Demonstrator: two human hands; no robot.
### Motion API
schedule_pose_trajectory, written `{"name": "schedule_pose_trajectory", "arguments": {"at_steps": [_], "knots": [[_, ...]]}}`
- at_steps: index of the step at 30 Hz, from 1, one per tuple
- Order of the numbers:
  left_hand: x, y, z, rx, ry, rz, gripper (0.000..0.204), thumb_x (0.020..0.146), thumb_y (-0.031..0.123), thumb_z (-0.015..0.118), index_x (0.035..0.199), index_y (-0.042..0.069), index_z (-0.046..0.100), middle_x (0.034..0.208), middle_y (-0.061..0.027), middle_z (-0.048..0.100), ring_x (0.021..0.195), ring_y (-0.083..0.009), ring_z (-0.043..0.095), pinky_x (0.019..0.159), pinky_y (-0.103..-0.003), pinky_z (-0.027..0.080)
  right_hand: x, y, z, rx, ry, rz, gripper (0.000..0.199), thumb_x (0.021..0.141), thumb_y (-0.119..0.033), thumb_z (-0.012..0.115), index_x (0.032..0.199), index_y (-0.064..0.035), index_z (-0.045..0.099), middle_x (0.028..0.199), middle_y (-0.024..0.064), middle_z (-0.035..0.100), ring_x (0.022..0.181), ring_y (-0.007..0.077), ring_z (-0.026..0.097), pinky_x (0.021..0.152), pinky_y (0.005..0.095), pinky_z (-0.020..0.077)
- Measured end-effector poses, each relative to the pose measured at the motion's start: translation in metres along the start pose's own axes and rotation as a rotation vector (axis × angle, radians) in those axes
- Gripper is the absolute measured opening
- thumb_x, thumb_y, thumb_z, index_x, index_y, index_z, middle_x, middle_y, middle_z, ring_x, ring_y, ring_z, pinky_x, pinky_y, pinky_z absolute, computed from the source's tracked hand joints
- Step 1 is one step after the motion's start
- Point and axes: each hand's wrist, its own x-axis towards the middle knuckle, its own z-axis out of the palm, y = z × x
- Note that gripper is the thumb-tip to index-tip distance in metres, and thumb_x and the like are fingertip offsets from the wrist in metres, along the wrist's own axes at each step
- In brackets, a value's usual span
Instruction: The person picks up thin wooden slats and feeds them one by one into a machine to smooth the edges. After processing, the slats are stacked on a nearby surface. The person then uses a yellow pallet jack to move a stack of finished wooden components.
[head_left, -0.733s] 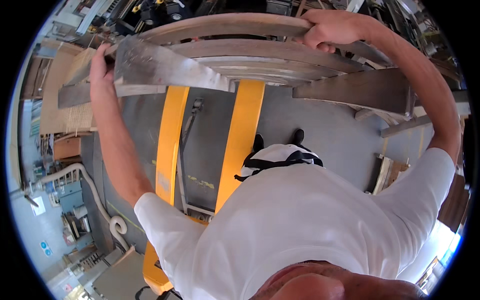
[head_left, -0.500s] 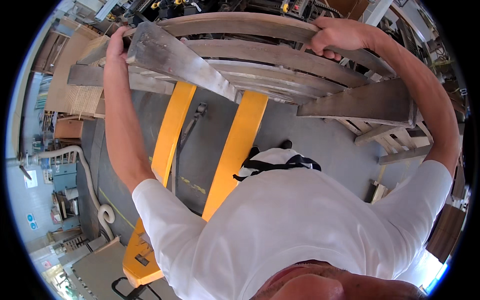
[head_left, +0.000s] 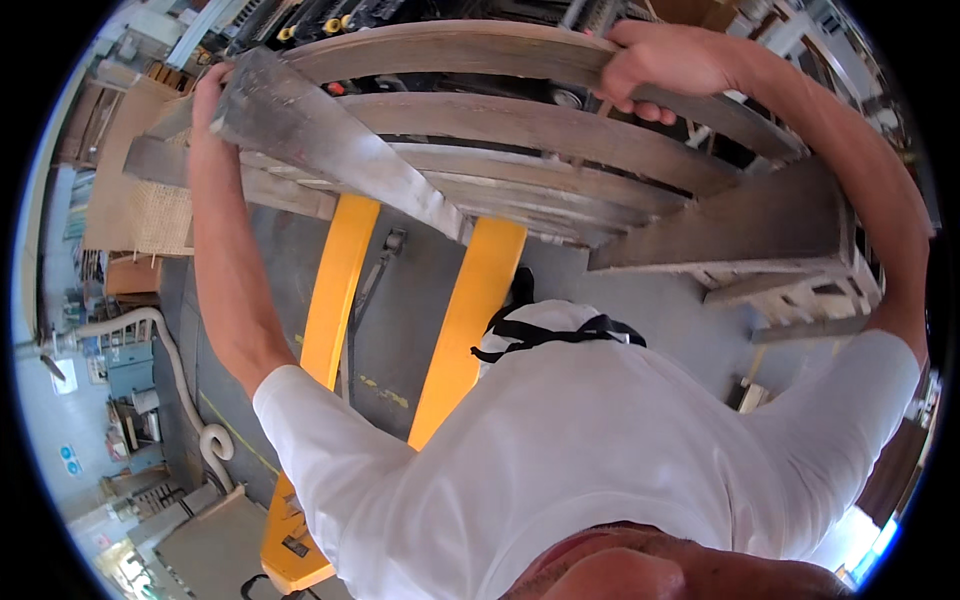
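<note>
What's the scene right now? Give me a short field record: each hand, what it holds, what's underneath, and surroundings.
left hand: grips the left end of the wooden pallet
right hand: curled over a top slat on the far right side
pallet: weathered grey wood, held up off the floor, tilted
below: yellow pallet jack forks on grey concrete floor
right side: other wooden pallets on the floor
left side: cardboard sheets, a pale hose
</note>
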Motion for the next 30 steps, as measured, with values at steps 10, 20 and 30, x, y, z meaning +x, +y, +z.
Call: {"name": "schedule_pose_trajectory", "arguments": {"at_steps": [10,20,30], "knots": [[0.072,0.021,-0.027,0.010,-0.060,0.079,0.020,0.091,0.018,0.055,0.097,0.003,0.067,0.091,-0.0096,0.069,0.081,-0.0223,0.064,0.072,-0.035,0.051,0.028,-0.019,-0.044,0.099,-0.186,0.167,0.027,0.079,-0.022,0.062,0.088,0.0025,0.059,0.071,0.0097,0.060,0.066,0.0193,0.061,0.059,0.0349,0.0491],[0.091,0.018,-0.050,0.157,0.011,0.153,0.027,0.095,0.017,0.048,0.106,-0.002,0.065,0.097,-0.0127,0.068,0.085,-0.0235,0.065,0.073,-0.038,0.052,0.042,-0.063,-0.033,0.073,-0.088,0.309,0.021,0.083,-0.022,0.062,0.083,-0.0008,0.063,0.072,0.0053,0.060,0.065,0.0158,0.058,0.062,0.0316,0.0496],[0.096,-0.062,0.024,-0.213,-0.099,-0.319,0.011,0.080,0.011,0.055,0.072,0.004,0.057,0.074,-0.0129,0.061,0.069,-0.0269,0.061,0.066,-0.040,0.053,0.062,0.030,-0.016,-0.035,-0.066,0.246,0.038,0.076,-0.021,0.059,0.104,0.0045,0.056,0.065,0.0057,0.054,0.059,0.0164,0.053,0.060,0.0324,0.0451]]}}
